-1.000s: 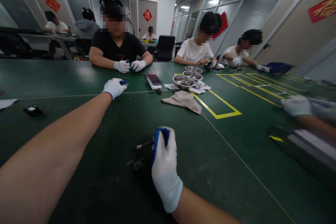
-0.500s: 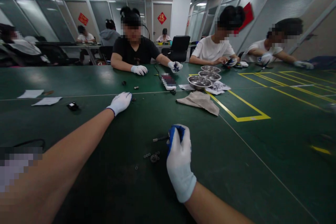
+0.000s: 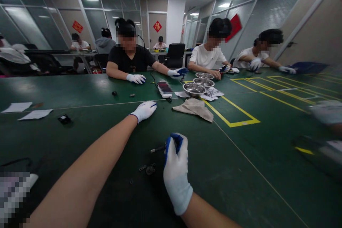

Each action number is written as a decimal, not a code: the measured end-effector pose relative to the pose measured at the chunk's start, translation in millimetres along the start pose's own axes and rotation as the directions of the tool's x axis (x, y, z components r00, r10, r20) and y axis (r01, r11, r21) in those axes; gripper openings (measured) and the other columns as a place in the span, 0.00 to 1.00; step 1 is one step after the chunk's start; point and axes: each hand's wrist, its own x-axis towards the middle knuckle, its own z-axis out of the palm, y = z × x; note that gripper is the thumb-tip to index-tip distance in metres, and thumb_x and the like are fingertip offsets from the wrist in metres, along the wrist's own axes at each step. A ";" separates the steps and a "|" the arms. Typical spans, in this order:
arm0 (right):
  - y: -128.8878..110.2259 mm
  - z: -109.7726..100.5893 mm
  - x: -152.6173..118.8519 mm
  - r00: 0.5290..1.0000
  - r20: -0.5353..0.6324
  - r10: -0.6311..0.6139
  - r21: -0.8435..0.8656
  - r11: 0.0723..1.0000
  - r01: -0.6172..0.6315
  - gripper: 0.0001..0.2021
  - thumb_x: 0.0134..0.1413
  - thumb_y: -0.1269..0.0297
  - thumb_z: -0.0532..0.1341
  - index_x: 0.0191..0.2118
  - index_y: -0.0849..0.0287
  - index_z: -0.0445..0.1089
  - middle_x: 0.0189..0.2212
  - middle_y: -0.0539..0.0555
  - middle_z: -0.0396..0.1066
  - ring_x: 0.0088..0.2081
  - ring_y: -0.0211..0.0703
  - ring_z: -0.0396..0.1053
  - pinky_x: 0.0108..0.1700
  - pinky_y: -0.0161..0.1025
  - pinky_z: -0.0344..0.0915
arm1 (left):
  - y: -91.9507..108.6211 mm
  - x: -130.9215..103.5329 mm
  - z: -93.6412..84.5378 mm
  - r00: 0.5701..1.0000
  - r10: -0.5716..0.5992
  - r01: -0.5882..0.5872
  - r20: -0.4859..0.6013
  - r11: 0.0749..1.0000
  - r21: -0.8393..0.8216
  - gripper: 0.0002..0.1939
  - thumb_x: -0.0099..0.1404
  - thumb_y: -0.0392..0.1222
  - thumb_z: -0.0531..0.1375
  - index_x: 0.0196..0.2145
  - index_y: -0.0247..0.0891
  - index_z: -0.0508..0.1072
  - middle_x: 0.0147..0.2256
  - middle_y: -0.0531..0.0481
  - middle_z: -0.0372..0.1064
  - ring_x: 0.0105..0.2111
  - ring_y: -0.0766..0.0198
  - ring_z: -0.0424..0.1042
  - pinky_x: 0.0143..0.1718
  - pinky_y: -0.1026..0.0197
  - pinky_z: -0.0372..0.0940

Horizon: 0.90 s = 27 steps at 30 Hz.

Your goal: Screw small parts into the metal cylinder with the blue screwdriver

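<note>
My left hand (image 3: 145,110), in a white glove, reaches forward and lies palm down near the table's seam. Its fingers are stretched out over the surface; anything beneath them is hidden. Closer to me, my right hand (image 3: 176,172) in a white glove with a blue palm is closed around a thin dark rod (image 3: 157,149) with a silver tip pointing left. The rod's other end is hidden in the fingers. Below it on the table are several small nuts (image 3: 142,167) beside a round metal part (image 3: 150,170). A single nut (image 3: 131,182) lies apart from them.
A beige cloth (image 3: 194,108) lies ahead, with metal bowls (image 3: 194,89) behind it. Paper sheets (image 3: 35,114) and a black part (image 3: 64,119) are at left. Co-workers in gloves sit across the green table; a blurred gloved hand (image 3: 327,111) enters at right.
My left hand has slid right along the table, and small dark parts seen beside it before no longer show. My right hand keeps its hold on the rod. The view has shifted slightly.
</note>
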 end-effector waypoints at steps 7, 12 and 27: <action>0.3 4.9 12.5 0.998 -0.056 -0.025 0.026 0.999 0.026 0.22 0.56 0.45 0.55 0.45 0.57 0.69 0.41 0.61 0.76 0.42 0.52 0.74 0.47 0.48 0.68 | 8.5 -41.9 1.8 0.998 0.065 -0.065 0.020 0.998 -0.005 0.31 0.76 0.53 0.43 0.69 0.38 0.63 0.70 0.46 0.58 0.70 0.58 0.57 0.71 0.57 0.50; 1.1 5.1 13.8 0.996 -0.079 -0.033 0.047 0.998 0.037 0.22 0.55 0.46 0.54 0.45 0.58 0.69 0.39 0.61 0.76 0.42 0.52 0.73 0.45 0.47 0.67 | 32.3 -23.9 10.9 0.997 0.072 -0.072 0.016 0.997 0.030 0.36 0.74 0.56 0.48 0.72 0.34 0.55 0.73 0.38 0.48 0.73 0.49 0.51 0.72 0.49 0.48; 6.4 4.4 33.7 0.994 -0.109 -0.032 0.073 0.997 0.040 0.18 0.57 0.49 0.56 0.44 0.58 0.69 0.39 0.60 0.76 0.41 0.50 0.74 0.46 0.46 0.70 | 45.9 -67.0 9.0 0.971 0.237 -0.236 -0.003 0.963 -0.132 0.25 0.76 0.46 0.48 0.63 0.40 0.71 0.67 0.47 0.65 0.68 0.58 0.62 0.71 0.54 0.53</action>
